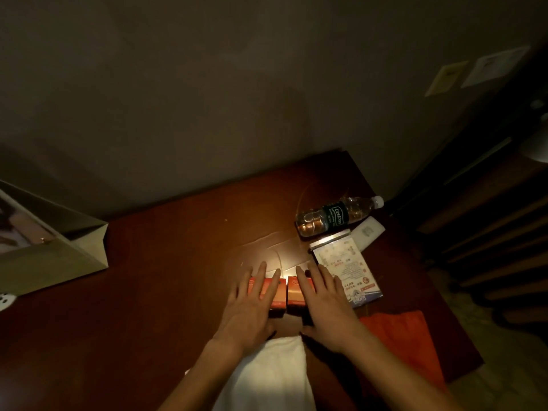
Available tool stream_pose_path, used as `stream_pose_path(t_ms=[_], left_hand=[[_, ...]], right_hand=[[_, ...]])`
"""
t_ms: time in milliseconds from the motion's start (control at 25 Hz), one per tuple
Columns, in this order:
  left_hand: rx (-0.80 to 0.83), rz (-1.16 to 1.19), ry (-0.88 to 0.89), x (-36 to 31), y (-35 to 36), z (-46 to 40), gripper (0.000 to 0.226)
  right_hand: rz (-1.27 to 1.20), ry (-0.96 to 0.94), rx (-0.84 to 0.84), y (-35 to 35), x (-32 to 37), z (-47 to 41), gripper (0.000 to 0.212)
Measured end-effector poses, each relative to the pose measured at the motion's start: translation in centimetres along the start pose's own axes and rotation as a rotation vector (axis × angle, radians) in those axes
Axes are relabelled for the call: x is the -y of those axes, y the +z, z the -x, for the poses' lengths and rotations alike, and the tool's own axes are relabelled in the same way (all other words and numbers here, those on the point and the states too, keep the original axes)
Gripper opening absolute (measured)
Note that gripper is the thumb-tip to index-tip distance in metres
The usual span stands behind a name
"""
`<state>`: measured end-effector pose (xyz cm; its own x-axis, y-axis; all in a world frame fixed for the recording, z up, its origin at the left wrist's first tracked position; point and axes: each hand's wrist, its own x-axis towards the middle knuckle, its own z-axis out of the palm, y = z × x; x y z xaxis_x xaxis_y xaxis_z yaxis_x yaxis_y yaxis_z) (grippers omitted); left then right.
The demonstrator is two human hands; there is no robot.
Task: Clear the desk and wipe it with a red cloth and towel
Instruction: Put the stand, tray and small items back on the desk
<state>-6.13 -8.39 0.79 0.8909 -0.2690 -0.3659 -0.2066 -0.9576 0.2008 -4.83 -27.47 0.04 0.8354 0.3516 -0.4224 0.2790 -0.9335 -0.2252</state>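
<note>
Two orange boxes sit side by side on the desk (pixel 178 292) — left box (pixel 274 292) under the left hand (pixel 249 310), right box (pixel 296 292) under the right hand (pixel 326 310), fingers straight and flat, grasping nothing. Near edge: white towel (pixel 272 375) between the forearms, red cloth (pixel 400 336) to its right — a bottle (pixel 335 216) lies beyond a booklet (pixel 350 271)

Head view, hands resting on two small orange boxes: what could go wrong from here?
1. The left hand and right hand lie flat on the orange boxes, so sliding them may knock the lying clear plastic water bottle into rolling.
2. The white towel overhangs the dark wooden desk and may slip.
</note>
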Motion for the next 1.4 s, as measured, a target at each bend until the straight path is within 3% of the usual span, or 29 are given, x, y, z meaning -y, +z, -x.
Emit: stream_pose_path(t_ms=[240, 520, 1040, 1400], left_hand=[[-0.106, -0.068, 0.015, 0.5, 1.0, -0.7, 0.082], [-0.145, -0.005, -0.041, 5.1, 0.4, 3.7, 0.068], [-0.239, 0.332, -0.128, 31.7, 0.7, 24.0, 0.058], [-0.340, 0.485, -0.245, 45.4, -1.1, 29.2, 0.059]], right_hand=[[-0.049, 0.007, -0.154, 0.1, 0.6, -1.1, 0.075], [-0.116, -0.206, -0.091, -2.8, 5.1, -2.2, 0.064], [-0.151, -0.478, 0.040, 1.5, 34.7, -5.5, 0.057], [-0.031, -0.601, 0.052, 0.7, 49.8, -11.5, 0.065]])
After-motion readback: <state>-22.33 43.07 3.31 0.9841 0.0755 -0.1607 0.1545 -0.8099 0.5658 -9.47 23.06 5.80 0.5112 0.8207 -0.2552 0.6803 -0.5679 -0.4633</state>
